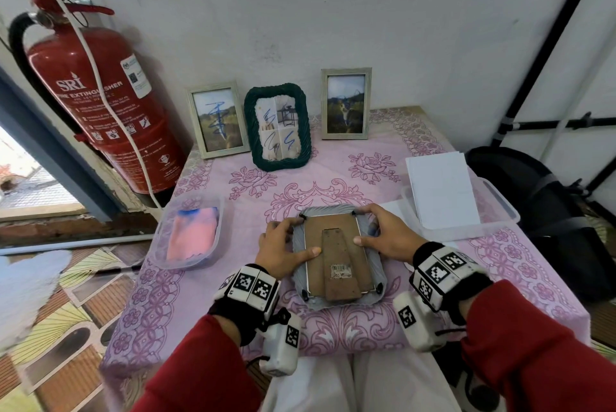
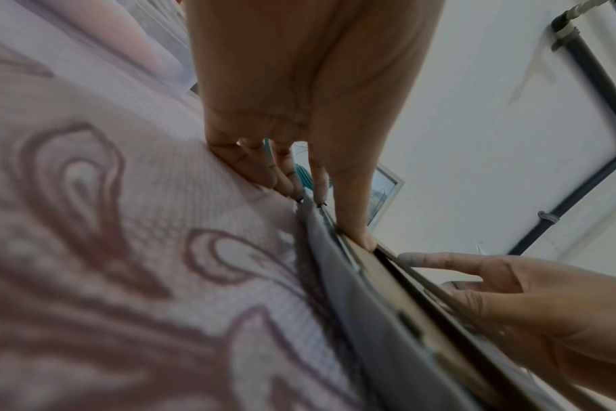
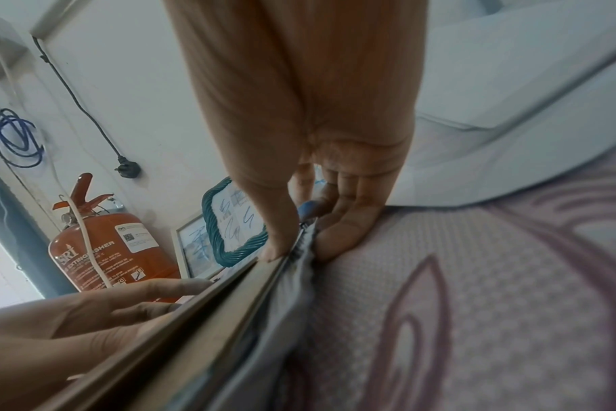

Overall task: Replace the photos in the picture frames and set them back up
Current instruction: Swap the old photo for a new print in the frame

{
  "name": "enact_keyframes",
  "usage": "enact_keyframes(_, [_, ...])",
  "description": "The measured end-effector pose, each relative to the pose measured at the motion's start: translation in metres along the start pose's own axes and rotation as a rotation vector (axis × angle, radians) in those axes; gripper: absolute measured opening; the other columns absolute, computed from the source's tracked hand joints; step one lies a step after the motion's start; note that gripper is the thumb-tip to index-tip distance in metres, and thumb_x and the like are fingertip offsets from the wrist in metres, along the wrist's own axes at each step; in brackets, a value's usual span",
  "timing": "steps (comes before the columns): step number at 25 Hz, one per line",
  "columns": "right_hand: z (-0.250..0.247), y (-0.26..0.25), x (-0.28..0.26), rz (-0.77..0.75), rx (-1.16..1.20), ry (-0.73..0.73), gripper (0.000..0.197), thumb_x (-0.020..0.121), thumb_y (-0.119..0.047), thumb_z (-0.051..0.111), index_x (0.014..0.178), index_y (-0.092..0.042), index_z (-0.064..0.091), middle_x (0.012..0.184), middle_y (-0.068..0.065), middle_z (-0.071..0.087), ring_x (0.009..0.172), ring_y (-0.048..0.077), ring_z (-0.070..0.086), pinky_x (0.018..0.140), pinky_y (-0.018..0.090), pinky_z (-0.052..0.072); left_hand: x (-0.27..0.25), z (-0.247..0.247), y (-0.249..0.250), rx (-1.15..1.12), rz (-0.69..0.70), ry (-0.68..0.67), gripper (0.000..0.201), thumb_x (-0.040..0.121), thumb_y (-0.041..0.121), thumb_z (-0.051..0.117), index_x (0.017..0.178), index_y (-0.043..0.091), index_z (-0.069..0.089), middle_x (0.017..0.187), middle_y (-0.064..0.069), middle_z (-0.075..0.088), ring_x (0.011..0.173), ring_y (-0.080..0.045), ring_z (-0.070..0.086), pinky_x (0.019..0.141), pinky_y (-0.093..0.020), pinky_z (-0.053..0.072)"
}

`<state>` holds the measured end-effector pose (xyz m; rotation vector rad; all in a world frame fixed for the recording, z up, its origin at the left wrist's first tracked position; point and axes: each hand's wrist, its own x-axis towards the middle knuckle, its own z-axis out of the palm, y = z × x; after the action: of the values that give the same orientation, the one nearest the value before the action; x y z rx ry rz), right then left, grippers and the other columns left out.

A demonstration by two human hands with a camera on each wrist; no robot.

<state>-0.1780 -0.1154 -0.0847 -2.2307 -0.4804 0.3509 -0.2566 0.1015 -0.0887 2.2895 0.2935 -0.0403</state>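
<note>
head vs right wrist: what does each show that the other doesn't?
Head only: the right standing frame, the stack of white paper in its clear tray, the left tray with pink sheets, and the brown backing board flat-on.
Right wrist only: blue cable coiled on the wall.
Both: the face-down grey frame, the left hand and right hand gripping its sides, the green frame, the fire extinguisher.

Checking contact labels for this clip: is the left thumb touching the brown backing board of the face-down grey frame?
Touching. In the head view the left hand's thumb lies flat on the backing board of the grey frame; the left wrist view shows its tip pressed down there.
</note>
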Motion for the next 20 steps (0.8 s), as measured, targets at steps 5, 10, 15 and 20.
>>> enact_keyframes(5, [0.001, 0.0, 0.001, -0.005, -0.026, -0.002, 0.058, 0.08, -0.013, 0.072, 0.131, -0.011, 0.045, 0.072, -0.008, 0.042, 0.081, 0.016, 0.046, 0.077, 0.025, 0.036, 0.001, 0.002, -0.004, 0.036, 0.011, 0.004, 0.066, 0.073, 0.037, 0.077, 0.131, 0.023, 0.049, 0.122, -0.007, 0.039, 0.114, -0.024, 0.047, 0.107, -0.036, 0.035])
enact_keyframes(10, [0.003, -0.005, -0.004, -0.008, -0.077, 0.019, 0.057, 0.082, -0.014, 0.07, 0.133, -0.012, 0.046, 0.071, -0.006, 0.043, 0.079, 0.016, 0.047, 0.075, 0.024, 0.036, 0.002, 0.003, -0.005, -0.015, -0.067, -0.04, 0.063, 0.076, 0.037, 0.074, 0.132, 0.027, 0.048, 0.127, -0.008, 0.035, 0.123, -0.023, 0.042, 0.113, -0.036, 0.031])
enact_keyframes(15, [0.0, -0.015, -0.024, -0.002, -0.111, 0.06, 0.037, 0.088, -0.005, 0.055, 0.125, -0.009, 0.054, 0.094, 0.008, 0.048, 0.082, 0.017, 0.049, 0.076, 0.022, 0.037, -0.018, -0.011, 0.003, -0.286, -0.025, -0.091, 0.048, 0.087, 0.021, 0.064, 0.132, 0.01, 0.051, 0.131, -0.013, 0.051, 0.114, -0.015, 0.05, 0.1, -0.023, 0.039])
enact_keyframes(20, [0.002, -0.011, -0.076, -0.002, -0.184, 0.155, 0.012, 0.085, -0.018, 0.062, 0.097, -0.019, 0.064, 0.086, -0.002, 0.053, 0.072, 0.012, 0.055, 0.069, 0.024, 0.045, -0.074, 0.003, -0.004, -0.062, 0.038, 0.107, 0.028, 0.082, 0.02, 0.069, 0.109, 0.013, 0.066, 0.106, -0.004, 0.054, 0.093, -0.011, 0.055, 0.089, -0.019, 0.043])
